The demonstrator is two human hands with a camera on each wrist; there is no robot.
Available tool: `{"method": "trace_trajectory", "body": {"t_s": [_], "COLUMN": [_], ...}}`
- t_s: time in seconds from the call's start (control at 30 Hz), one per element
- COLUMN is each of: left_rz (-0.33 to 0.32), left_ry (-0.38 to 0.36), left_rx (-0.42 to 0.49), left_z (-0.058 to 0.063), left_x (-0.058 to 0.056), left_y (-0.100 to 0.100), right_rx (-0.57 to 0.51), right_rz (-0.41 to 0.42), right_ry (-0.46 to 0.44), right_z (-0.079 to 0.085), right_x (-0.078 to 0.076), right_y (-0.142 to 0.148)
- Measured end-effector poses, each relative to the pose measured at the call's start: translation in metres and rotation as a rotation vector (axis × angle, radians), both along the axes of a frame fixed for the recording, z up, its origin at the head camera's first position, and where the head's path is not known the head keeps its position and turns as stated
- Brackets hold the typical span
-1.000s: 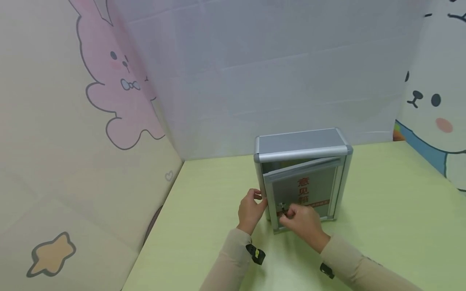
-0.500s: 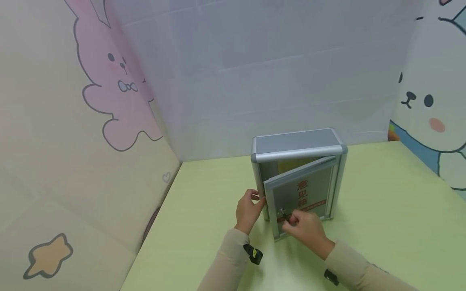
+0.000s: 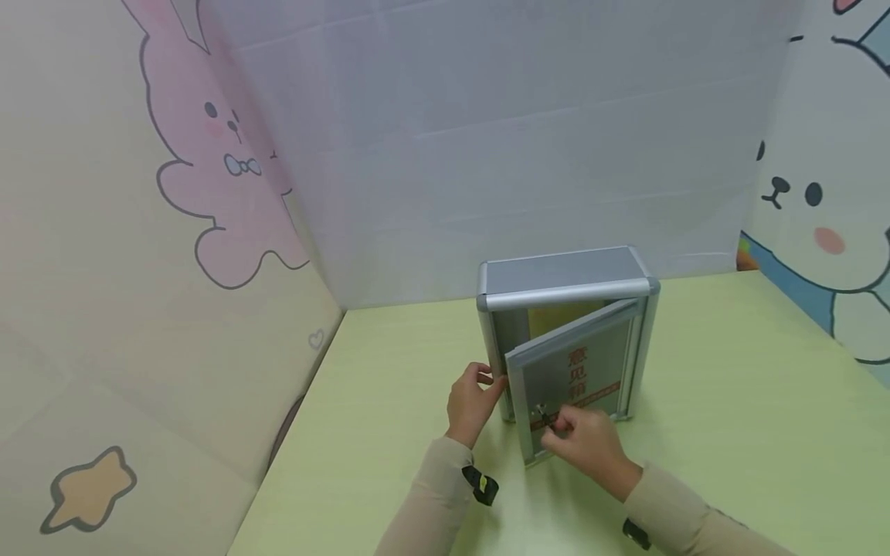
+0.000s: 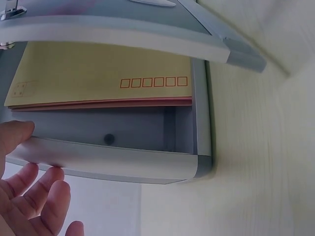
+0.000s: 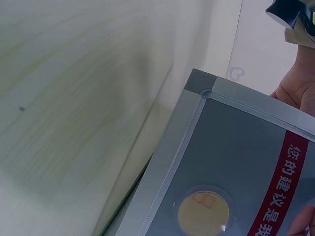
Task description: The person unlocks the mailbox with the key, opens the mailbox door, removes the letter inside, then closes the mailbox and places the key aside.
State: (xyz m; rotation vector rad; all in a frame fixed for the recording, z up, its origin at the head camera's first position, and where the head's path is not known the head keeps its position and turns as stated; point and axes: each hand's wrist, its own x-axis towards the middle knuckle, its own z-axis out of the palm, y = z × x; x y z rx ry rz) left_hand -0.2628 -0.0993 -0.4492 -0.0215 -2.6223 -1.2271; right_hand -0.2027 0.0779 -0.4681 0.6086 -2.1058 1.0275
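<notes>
A grey, silver-framed suggestion box (image 3: 566, 272) stands upright on the table, its front door (image 3: 601, 359) swung partly outward at the left. My left hand (image 3: 473, 405) grips the box's left frame edge, thumb on the inner side and fingers outside in the left wrist view. With bent fingers, my right hand (image 3: 587, 444) pinches a small dark-headed key (image 3: 546, 419) at the door's lock (image 3: 541, 408). Yellow envelopes (image 4: 98, 69) lie inside the box, seen past the door. A round window (image 5: 203, 214) shows in the door in the right wrist view.
The pale yellow-green table (image 3: 389, 371) extends to both sides of the box. Behind it hangs a plain pale backdrop (image 3: 501, 154). Cartoon-printed walls stand left and right, with a pink rabbit (image 3: 229, 193) and a white bear (image 3: 834, 154).
The door has swung further outward, pulled by my right hand at the key, so more of the yellow envelopes shows. My left hand keeps its hold on the box edge.
</notes>
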Motion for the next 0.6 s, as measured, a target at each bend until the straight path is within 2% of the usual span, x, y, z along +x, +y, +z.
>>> {"method": "trace_trajectory", "body": {"t_s": [0.27, 0.47, 0.6], "left_rz": [0.010, 0.029, -0.023], "left_ry": [-0.014, -0.140, -0.233], "left_rx": [-0.031, -0.150, -0.251], "left_z": [0.0000, -0.0012, -0.0008], "left_x": [-0.0015, 0.0008, 0.0020], "left_y": [-0.0011, -0.0003, -0.0008], "right_rx": [0.010, 0.026, 0.028], "right_rz": [0.007, 0.012, 0.022], "right_ry": [0.069, 0.076, 0.082], "right_z": [0.0000, 0.0006, 0.0021], "right_x": [-0.0025, -0.0043, -0.0045], "right_y": [0.0017, 0.0024, 0.0020]}}
